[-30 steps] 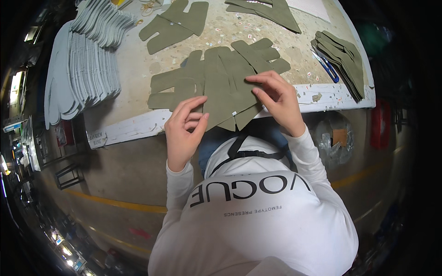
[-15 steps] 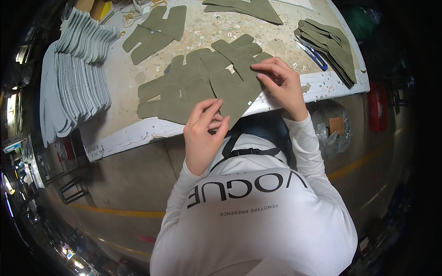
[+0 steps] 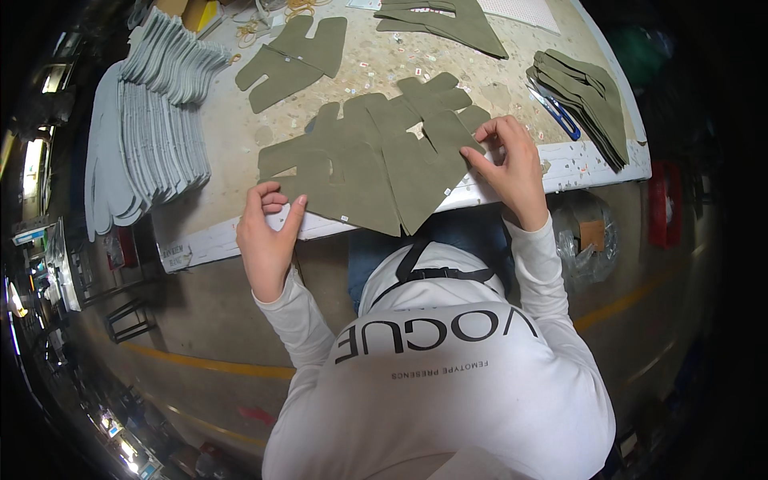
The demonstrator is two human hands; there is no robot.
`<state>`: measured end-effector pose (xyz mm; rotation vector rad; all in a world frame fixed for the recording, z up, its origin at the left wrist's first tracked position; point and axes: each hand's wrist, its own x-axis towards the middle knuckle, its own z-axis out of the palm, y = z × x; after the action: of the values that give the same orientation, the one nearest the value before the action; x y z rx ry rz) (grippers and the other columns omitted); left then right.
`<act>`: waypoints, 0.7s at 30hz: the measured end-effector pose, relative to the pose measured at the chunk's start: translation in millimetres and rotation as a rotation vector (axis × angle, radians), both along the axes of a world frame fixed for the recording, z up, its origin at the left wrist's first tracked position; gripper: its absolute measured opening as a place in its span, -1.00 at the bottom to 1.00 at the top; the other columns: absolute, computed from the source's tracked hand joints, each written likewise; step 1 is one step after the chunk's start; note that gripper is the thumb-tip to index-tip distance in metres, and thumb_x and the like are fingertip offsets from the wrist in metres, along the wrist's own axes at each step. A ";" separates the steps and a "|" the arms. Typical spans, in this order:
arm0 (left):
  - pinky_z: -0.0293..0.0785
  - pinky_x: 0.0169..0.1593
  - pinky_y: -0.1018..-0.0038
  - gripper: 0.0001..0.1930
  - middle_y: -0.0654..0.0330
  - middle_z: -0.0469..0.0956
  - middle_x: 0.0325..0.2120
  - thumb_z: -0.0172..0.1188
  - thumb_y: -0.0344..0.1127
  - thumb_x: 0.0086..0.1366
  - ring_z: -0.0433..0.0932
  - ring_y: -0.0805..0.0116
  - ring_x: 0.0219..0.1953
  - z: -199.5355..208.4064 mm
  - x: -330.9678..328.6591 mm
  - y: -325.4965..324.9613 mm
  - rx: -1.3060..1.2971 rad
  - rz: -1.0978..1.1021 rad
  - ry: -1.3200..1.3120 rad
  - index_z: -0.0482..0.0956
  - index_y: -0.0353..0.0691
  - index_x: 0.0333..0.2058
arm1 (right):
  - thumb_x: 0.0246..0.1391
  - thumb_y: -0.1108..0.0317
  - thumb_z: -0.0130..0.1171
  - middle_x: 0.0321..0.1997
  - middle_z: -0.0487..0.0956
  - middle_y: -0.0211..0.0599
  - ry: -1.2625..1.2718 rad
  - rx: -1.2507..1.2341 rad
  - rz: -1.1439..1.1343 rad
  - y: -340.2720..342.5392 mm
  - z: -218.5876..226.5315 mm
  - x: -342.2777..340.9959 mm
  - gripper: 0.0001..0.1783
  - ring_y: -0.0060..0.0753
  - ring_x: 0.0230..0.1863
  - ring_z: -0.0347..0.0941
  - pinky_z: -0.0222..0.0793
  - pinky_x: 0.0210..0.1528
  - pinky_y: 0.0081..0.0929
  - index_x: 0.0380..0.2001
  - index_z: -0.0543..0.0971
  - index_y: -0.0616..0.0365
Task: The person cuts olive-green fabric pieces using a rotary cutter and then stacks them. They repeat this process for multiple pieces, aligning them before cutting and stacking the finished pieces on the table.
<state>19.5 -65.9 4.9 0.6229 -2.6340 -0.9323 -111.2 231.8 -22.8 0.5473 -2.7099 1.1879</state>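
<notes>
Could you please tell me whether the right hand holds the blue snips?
No, the blue snips lie by the olive stack, apart from the right hand.

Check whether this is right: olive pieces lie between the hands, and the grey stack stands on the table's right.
Only the side is wrong: the head view shows the grey stack on the table's left. Olive pieces do lie between left hand and right hand.

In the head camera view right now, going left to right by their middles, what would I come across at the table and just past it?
Stacked grey pieces, left hand, spread olive pieces, right hand, olive stack, red container.
</notes>
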 end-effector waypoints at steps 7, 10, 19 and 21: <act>0.44 -0.33 0.50 -0.50 0.18 0.53 -0.54 0.55 -0.19 -0.11 0.45 0.42 -0.51 -11.3 -4.1 -3.9 0.151 0.013 -0.169 0.55 -0.35 -0.25 | -0.02 0.39 0.32 -0.64 0.50 -0.28 -0.332 -0.285 0.061 -18.8 5.3 33.5 -0.23 -0.49 -0.64 0.45 0.34 -0.53 -0.55 0.28 0.27 -0.03; 0.42 -0.34 0.55 -0.55 0.19 0.54 -0.53 0.51 -0.25 -0.04 0.43 0.47 -0.52 -7.9 -1.7 -4.1 0.181 -0.053 -0.286 0.55 -0.40 -0.26 | 0.03 0.48 0.26 -0.57 0.49 -0.37 -0.282 -0.360 -0.023 -10.8 -3.0 34.1 -0.19 -0.65 -0.59 0.41 0.32 -0.50 -0.67 0.35 0.19 0.01; 0.30 -0.30 0.70 -0.73 0.22 0.61 -0.37 0.06 -0.41 0.41 0.44 0.67 -0.40 16.2 -13.0 12.0 0.886 -0.089 0.303 0.32 -0.35 0.02 | 0.20 0.46 0.11 -0.26 0.58 -0.36 -0.109 -0.285 -0.257 52.8 -26.4 -4.3 -0.58 -0.66 -0.31 0.39 0.35 -0.16 -0.67 0.14 0.48 0.26; 0.27 -0.40 0.70 -0.74 0.23 0.62 -0.39 0.03 -0.41 0.42 0.42 0.70 -0.45 29.2 -28.8 16.4 0.775 -0.160 0.295 0.30 -0.32 0.02 | 0.17 0.43 0.13 -0.31 0.61 -0.29 -0.007 -0.204 -0.265 47.1 -25.5 3.0 -0.61 -0.57 -0.39 0.42 0.37 -0.27 -0.59 0.09 0.54 0.16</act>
<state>-9.3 -49.5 34.2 0.3785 -2.0291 -1.9474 -108.2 278.9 -48.3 0.1521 -2.5248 1.3678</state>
